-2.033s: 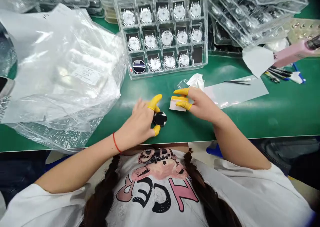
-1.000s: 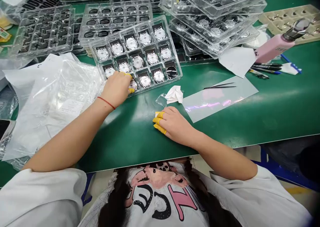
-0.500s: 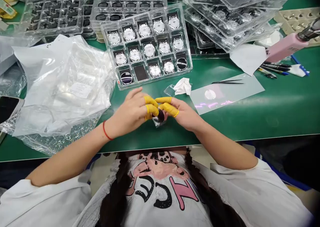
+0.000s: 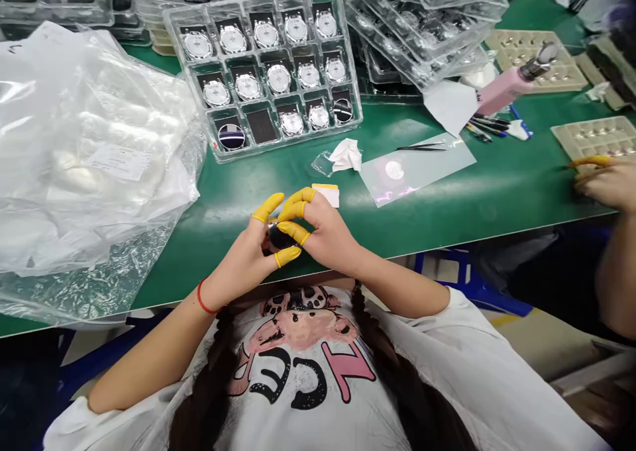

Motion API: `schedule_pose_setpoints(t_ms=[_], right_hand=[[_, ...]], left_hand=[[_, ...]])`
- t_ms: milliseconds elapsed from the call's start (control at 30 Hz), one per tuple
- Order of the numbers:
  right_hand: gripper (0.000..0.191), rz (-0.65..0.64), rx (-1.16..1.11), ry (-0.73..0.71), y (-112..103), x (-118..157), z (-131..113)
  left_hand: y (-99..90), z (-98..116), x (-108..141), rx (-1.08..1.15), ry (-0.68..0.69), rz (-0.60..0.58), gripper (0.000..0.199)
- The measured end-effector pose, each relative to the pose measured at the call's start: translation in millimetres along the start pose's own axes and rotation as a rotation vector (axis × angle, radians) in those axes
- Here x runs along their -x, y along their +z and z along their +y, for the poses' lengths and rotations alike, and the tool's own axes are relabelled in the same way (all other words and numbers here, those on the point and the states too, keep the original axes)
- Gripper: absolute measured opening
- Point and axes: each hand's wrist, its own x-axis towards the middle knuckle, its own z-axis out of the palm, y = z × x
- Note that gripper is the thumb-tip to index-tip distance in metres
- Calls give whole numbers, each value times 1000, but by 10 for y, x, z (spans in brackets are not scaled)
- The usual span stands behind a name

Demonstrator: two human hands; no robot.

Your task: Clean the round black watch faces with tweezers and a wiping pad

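Note:
A round, dark, shiny watch head (image 4: pixel 281 237) is between my hands, low over the front edge of the table. My left hand (image 4: pixel 243 259) holds it from the side, thumb below and fingers behind. My right hand (image 4: pixel 328 232) is closed against its upper right, with fingertips partly covering it. Yellow finger cots cover fingertips of both hands. Beyond them lies a clear tray (image 4: pixel 213 148) of silvery watch heads on black pads. Two of its front-row pieces have dark glossy faces, and one front-row pocket shows just its black pad. A white card (image 4: pixel 326 196) with a yellow edge lies just past my right fingers.
Plastic bags and sheets (image 4: pixel 119 153) cover the left side. Crumpled tissue (image 4: pixel 346 155) and tweezers (image 4: pixel 421 148) on a translucent sheet (image 4: pixel 432 176) lie right of the tray. Stacked trays (image 4: pixel 422 34) and a pink bottle (image 4: pixel 501 92) stand behind. A co-worker's hand (image 4: pixel 603 179) is far right.
The view has swung right, bringing the co-worker's hand and beige trays in. My hands have come closer to the table's front edge and turned the watch head; the white card is now uncovered.

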Motion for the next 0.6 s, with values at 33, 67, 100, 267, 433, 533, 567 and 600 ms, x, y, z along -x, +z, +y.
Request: schedule_pose_setpoints(t_ms=[33, 67, 100, 267, 433, 533, 567, 600], right_hand=[[14, 18, 58, -30, 17, 15, -6], [17, 29, 107, -55, 37, 35, -15], [21, 44, 145, -87, 57, 60, -33], [23, 86, 142, -387, -11, 215, -218], [9, 467, 235, 108, -525, 233, 204], [43, 479, 398, 388, -862, 211, 758], [39, 475, 443, 418, -945, 202, 903], [38, 471, 483, 426, -1006, 185, 1011]], left_hand=[[-3, -9, 13, -61, 15, 4, 77], [-7, -15, 26, -110, 18, 6, 70], [-11, -19, 37, -140, 12, 10, 64], [-52, -8, 30, -53, -89, 134, 66], [-97, 38, 10, 78, -185, 168, 71], [-100, 68, 33, 64, -162, 141, 65], [-98, 73, 41, 55, -152, 138, 64], [-94, 75, 46, 45, -144, 133, 63]])
